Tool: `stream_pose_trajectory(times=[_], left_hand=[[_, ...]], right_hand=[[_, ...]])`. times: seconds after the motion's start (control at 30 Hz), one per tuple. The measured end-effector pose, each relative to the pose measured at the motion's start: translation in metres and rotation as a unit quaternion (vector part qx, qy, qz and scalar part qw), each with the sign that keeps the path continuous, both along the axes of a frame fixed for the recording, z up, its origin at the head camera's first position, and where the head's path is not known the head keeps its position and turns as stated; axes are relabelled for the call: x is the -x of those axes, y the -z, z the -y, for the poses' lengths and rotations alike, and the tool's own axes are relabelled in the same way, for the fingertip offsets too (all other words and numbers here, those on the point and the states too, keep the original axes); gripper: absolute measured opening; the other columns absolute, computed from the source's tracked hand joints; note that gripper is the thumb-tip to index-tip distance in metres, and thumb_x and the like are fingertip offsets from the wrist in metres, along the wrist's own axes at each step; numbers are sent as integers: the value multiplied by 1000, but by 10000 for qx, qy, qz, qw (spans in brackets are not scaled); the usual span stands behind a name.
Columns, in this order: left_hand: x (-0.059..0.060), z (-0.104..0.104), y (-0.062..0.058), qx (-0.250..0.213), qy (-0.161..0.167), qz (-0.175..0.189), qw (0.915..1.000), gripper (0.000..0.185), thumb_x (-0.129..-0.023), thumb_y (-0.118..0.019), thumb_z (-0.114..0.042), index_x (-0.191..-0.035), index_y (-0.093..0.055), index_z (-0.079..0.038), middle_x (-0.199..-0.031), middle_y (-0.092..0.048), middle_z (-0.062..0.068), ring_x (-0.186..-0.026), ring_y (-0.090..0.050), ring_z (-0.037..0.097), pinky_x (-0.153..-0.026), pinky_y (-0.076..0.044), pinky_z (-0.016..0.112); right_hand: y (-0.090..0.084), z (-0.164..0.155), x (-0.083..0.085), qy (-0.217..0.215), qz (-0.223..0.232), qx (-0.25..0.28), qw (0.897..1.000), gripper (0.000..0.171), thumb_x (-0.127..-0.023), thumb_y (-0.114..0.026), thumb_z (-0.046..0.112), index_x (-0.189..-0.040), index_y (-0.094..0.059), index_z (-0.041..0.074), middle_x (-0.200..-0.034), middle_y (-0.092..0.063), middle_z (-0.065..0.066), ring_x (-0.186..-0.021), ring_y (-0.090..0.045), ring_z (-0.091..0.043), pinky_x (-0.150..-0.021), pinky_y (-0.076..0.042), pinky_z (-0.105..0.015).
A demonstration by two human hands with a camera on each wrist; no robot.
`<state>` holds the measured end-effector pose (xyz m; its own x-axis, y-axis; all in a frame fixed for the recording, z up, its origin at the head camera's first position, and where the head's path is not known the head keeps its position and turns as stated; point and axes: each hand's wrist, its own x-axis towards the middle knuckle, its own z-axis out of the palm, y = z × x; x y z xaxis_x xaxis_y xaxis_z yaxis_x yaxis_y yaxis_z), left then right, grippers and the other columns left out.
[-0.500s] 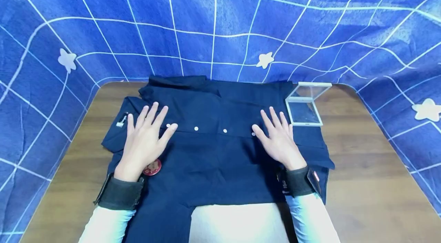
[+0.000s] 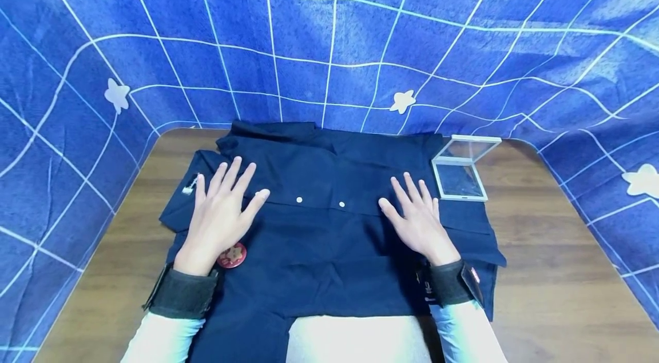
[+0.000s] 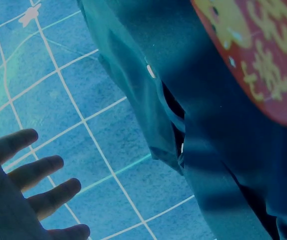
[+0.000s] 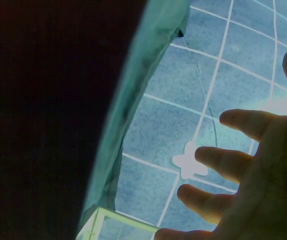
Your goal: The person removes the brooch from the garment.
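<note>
A navy buttoned garment (image 2: 309, 243) with white buttons lies spread out, its sleeve folded out at the left. Over its left part my left hand (image 2: 218, 223) is held palm down, fingers spread and nothing in its grasp. Beside that wrist is a round red badge (image 2: 233, 256), whose yellow lettering shows large in the left wrist view. My right hand (image 2: 419, 228) spreads its fingers in the same way above the garment's right part, also holding nothing. Close to its fingertips stands a white-framed clear case (image 2: 460, 198), its lid raised, at the garment's upper right.
Under the garment is a wooden table (image 2: 535, 237), bare along both sides. A blue grid-patterned curtain (image 2: 304, 26) with white stars hangs round the back and sides. A small silvery-white item (image 2: 189, 186) lies on the sleeve, left of my left hand.
The head view has tilted slightly, so everything sits a little lower and to the right. Both hands keep nearly the same spread pose over the garment.
</note>
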<state>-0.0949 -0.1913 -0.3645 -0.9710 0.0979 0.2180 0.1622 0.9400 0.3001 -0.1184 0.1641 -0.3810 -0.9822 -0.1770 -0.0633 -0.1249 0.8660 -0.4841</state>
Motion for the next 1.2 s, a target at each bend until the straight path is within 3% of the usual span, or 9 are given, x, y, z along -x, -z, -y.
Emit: stream_pose_trajectory(times=[0.33,0.73,0.97,1.2], left_hand=[[0,1,-1,-9,12,128,9999,69,-99,-40,-58,-153,-34,-15,-161,-25,17,-149,-18,43,-116,-1,68],[-6,9,-7,-78,52,129,9999,68,-100,-39,-57,-153,-33,-14,-161,-24,18,-149,-18,43,-115,-4,70],[-14,31,-11,-53,-41,-7,10000,66,-101,-41,-53,-152,-35,-12,-159,-27,21,-146,-22,46,-113,-6,72],[-33,63,-5,-19,-212,286,9994,68,-102,-39,-53,-153,-32,-10,-159,-25,24,-146,-21,48,-113,-3,72]], right_hand=[[-4,3,-1,-55,3,112,9999,69,-101,-37,55,-156,-25,16,-165,-10,-13,-151,1,-43,-114,-3,-71],[-5,0,2,-32,63,137,9999,70,-101,-36,57,-156,-25,16,-165,-10,-13,-152,1,-42,-114,-4,-70],[-13,4,6,-104,-57,279,9995,68,-102,-37,55,-156,-25,16,-166,-10,-12,-152,1,-40,-116,-1,-68],[-16,37,7,-569,-219,328,9976,66,-101,-42,52,-155,-28,17,-165,-14,-11,-153,-2,-36,-116,-3,-68]])
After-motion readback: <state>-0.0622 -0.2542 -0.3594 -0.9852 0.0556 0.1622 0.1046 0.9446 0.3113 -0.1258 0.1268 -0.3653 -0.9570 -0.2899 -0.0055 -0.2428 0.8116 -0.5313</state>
